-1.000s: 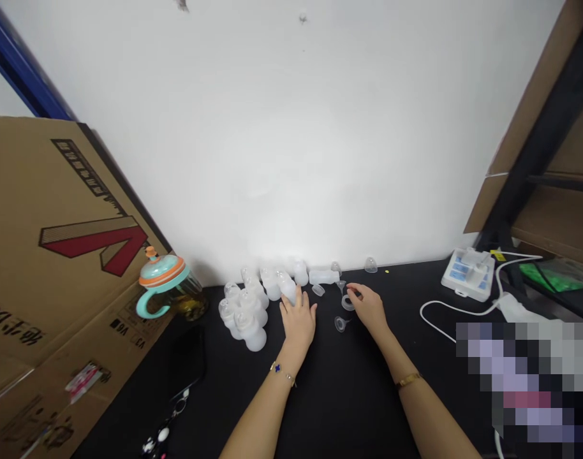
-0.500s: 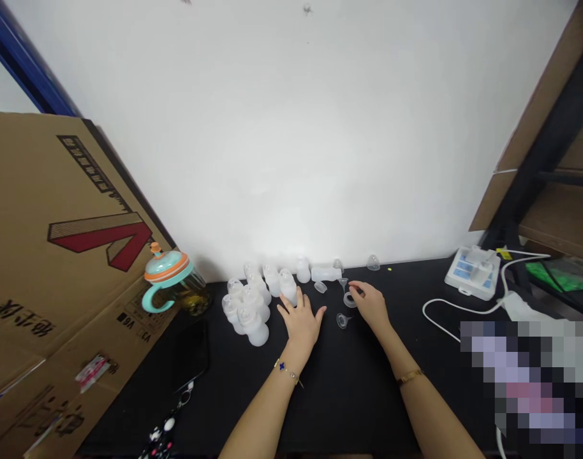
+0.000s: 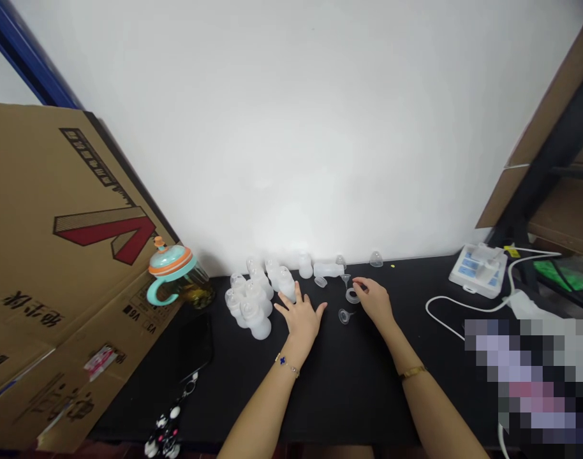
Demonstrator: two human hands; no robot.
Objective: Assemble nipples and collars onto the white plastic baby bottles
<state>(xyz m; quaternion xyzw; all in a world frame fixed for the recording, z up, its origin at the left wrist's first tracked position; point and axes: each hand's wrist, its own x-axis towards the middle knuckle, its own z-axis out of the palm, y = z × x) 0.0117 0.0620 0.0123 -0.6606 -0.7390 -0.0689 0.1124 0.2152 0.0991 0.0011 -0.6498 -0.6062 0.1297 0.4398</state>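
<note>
Fingers spread, my left hand point(image 3: 301, 317) is beside a cluster of whitish translucent bottles point(image 3: 258, 322), its fingertips close to the nearest one on the right point(image 3: 286, 282). My right hand point(image 3: 374, 299) is at a clear ring point(image 3: 352, 295), with fingers bent over its right side; whether they grip it is hard to tell. A small funnel-shaped clear piece point(image 3: 346, 279) lies just behind the ring, and another clear piece point(image 3: 344, 316) lies in front of it. Between the hands and the wall are a bottle on its side point(image 3: 328, 270) and a small clear cap point(image 3: 321, 282).
A teal-lidded jug point(image 3: 181, 274) and a dark phone point(image 3: 193, 347) with a beaded strap point(image 3: 162, 433) are at the left, by a cardboard box point(image 3: 23, 223). Clear domes point(image 3: 376, 259) sit near the wall. At the right are a white case point(image 3: 479, 271) and a white cable point(image 3: 444, 298).
The view has shifted slightly. My left hand's fingers are a little farther from the bottles' front, still spread; my right hand stays by the ring.
</note>
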